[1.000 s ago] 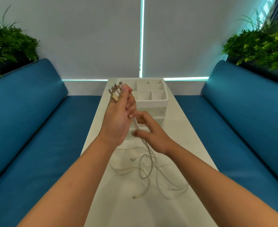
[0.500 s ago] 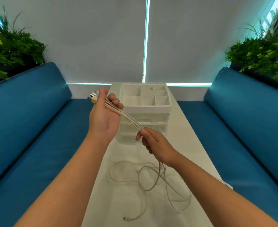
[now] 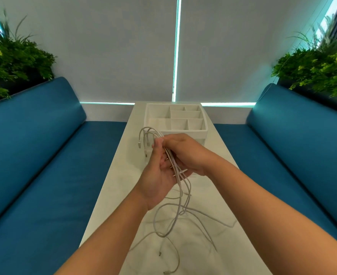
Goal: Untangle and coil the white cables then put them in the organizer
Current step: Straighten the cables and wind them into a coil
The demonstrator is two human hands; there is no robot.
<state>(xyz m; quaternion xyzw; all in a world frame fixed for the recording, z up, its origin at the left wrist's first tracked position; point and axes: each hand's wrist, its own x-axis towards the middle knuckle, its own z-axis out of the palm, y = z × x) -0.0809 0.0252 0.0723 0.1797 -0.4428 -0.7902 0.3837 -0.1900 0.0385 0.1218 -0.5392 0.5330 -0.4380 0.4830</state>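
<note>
While both hands bunch the white cables over the bench, left hand fingers curl round the bundle & right hand pinches it near the plug ends. Loose tails could snag w/ each other if pulled fast; organizer sits just beyond.

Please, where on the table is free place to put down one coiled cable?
Bare table lies left of the hands, between the left hand and the table's left edge. The organizer compartments look empty too. Near you it is crowded: loose white cables sprawl there.
</note>
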